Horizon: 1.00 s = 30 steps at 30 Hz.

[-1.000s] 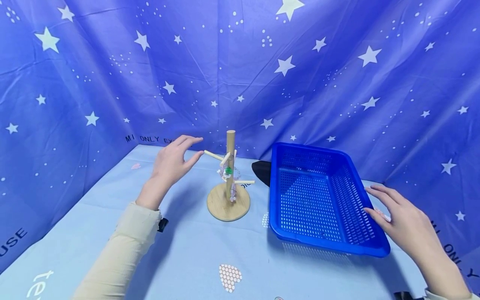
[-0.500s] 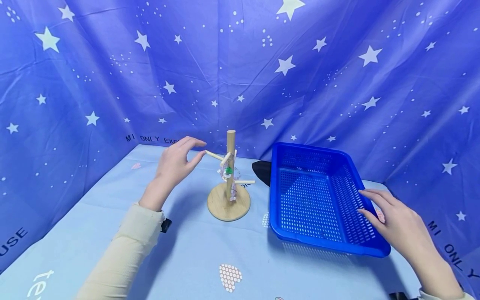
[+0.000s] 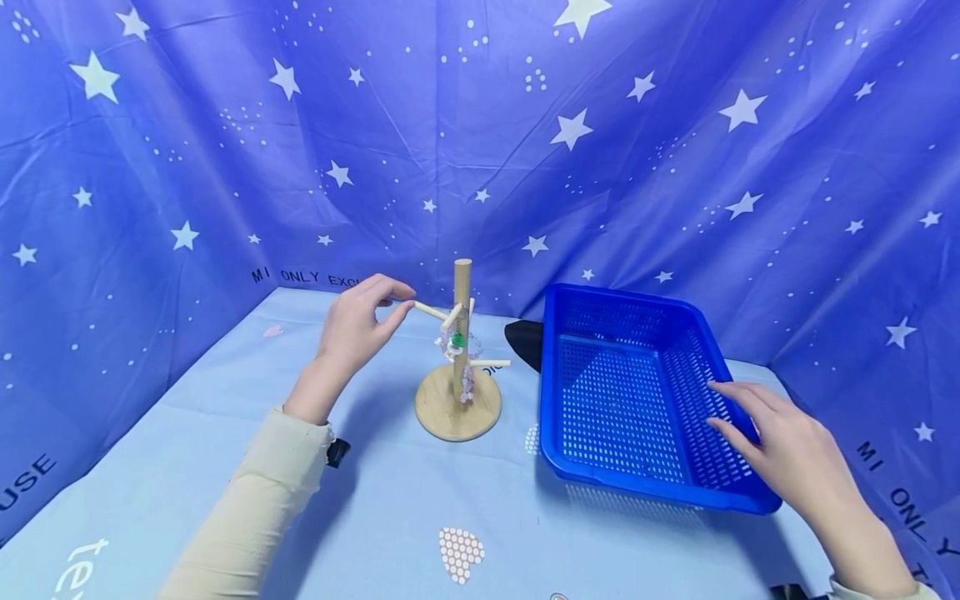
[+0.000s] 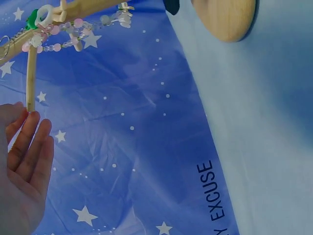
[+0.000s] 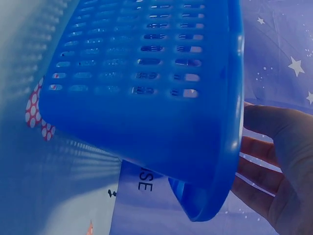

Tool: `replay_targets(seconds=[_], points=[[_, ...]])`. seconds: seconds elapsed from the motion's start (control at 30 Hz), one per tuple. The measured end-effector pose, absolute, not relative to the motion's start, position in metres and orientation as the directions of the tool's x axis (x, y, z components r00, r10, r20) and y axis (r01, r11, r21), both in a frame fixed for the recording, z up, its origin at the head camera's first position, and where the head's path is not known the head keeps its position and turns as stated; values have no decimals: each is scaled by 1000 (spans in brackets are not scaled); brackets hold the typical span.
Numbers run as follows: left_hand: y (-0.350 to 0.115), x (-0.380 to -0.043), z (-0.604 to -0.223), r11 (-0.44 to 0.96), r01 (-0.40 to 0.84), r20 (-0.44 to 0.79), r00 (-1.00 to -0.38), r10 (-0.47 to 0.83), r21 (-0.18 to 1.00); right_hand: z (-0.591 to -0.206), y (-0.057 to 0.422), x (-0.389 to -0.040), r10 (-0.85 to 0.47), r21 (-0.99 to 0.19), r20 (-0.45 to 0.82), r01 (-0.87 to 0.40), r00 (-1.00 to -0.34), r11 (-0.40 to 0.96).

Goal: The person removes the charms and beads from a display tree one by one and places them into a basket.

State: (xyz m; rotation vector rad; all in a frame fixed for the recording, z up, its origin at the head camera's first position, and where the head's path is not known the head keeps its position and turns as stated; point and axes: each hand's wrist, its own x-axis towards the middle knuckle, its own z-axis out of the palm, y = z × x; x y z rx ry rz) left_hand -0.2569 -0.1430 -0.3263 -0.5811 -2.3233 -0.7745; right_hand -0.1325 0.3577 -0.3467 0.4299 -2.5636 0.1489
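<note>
A wooden peg stand (image 3: 462, 283) with a round base stands upright on the cloth. Beaded bracelets (image 3: 453, 343) hang on its pegs, pink and clear, with a green piece and a white ring among the beads; in the left wrist view these bracelets (image 4: 58, 41) show closer. My left hand (image 3: 356, 325) has thumb and fingertips drawn together at the outer end of an upper-left wooden peg (image 4: 31, 81), pinching its tip. My right hand (image 3: 787, 446) reaches over the right rim of a blue plastic basket (image 3: 660, 492), thumb and fingers apart, holding nothing.
Light blue cloth (image 3: 390, 517) covers the table. A dark blue curtain with stars (image 3: 420, 125) hangs behind and at both sides. Some black object (image 3: 525, 343) shows between the stand and the basket's left side.
My left hand has shifted slightly right and brought its thumb and fingers together at the peg's end. My right hand has moved left, its fingertips now over the basket's inside.
</note>
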Motion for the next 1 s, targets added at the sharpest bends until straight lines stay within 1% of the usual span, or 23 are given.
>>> replay_targets(seconds=[0.43,0.67,0.83,1.0], points=[[-145,-259,-326,659,546,613,-774,160,518,-342,343,-135,-282,-37,522,-351,-805,935],[-145,-261,-325,614,521,569,-810,138,593,-344,332,-139,-316,-35,561,-403,-765,915],[-144,-263,-326,560,509,540,-832,125,654,-344,325,-139,-322,-40,567,-416,-759,909],[-144,-265,-326,534,504,524,-842,129,679,-345,319,-141,-338,-38,563,-432,-754,901]])
